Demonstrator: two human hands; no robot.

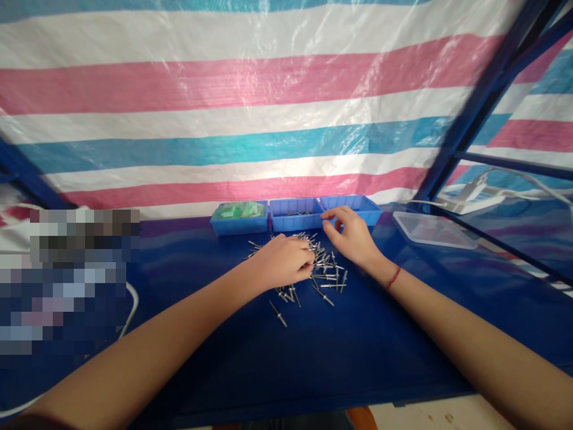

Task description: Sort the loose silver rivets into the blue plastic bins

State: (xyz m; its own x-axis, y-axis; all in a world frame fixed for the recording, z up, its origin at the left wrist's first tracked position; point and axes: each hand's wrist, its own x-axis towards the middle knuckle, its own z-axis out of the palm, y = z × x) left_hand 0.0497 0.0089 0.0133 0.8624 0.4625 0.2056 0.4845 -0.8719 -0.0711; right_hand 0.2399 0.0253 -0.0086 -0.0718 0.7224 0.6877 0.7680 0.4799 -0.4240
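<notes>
A loose pile of silvery pop rivets (pixel 329 276) lies on the blue table (pixel 286 370). My left hand (pixel 286 260) is over the pile's left part, its fingers curled down and closed; whatever is between the fingertips is hidden. My right hand (pixel 351 234) hovers at the pile's right edge, in front of the blue bins, with thumb and forefinger apart and nothing visible between them. Behind the hands, the middle blue bin (pixel 293 223) has a few rivets in it. The right blue bin (pixel 369 212) is partly covered by my right hand.
The left blue bin (pixel 239 227) holds green plastic packets (pixel 239 210). A translucent plastic lid (pixel 434 230) lies to the right, near a white power strip (pixel 474 194) with cables. Blue metal frame posts (pixel 474 107) and a striped sheet (pixel 250 89) bound the table.
</notes>
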